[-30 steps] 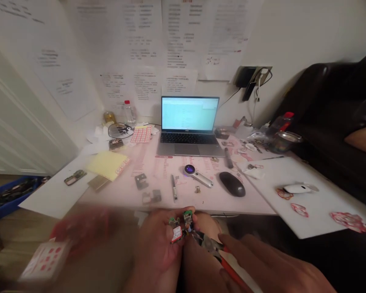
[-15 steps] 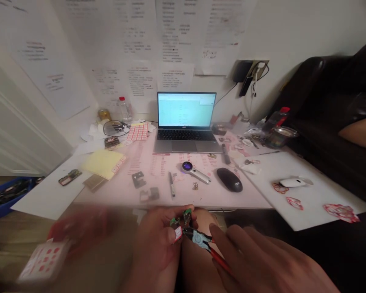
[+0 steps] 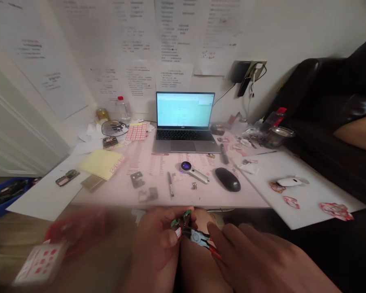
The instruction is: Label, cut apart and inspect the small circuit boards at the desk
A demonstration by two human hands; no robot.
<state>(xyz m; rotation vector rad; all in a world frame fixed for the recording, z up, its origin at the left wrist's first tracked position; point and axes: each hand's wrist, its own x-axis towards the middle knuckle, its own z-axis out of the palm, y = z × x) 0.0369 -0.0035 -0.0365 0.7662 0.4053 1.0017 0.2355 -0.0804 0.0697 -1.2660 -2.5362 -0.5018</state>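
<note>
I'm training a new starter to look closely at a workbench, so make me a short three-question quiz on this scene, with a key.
1. Multiple choice: what does the person's right hand hold?
A) scissors
B) pliers
C) a screwdriver

2. True or false: the left hand holds green electronic parts.

3. Fill in the missing word: seen from the person's seat, the black mouse lies to the ____ of the magnifier.

Key: 1. B; 2. True; 3. right
</note>
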